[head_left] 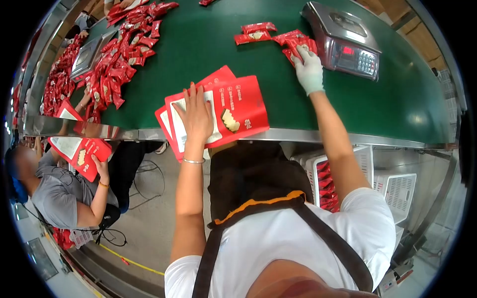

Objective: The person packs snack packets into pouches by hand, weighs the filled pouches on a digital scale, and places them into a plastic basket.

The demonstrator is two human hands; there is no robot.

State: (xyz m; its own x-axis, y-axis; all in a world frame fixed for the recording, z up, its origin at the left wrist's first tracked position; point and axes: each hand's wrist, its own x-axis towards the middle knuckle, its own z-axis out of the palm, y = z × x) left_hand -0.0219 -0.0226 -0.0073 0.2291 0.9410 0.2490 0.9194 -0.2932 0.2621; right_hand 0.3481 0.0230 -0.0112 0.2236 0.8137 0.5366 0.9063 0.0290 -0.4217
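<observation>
My left hand, bare and with its fingers spread, lies flat on a few overlapping red printed pouches at the table's near edge. White panels show on the pouches beneath it. My right hand, in a white glove, reaches forward with its fingers curled over small red packets beside a digital scale. How many packets it grips is hidden. Two more small red packets lie just left of that group.
A large heap of red packets covers the table's left side, around another scale. At the left, a co-worker in a grey shirt holds a red pouch. White crates stand under the green table on the right.
</observation>
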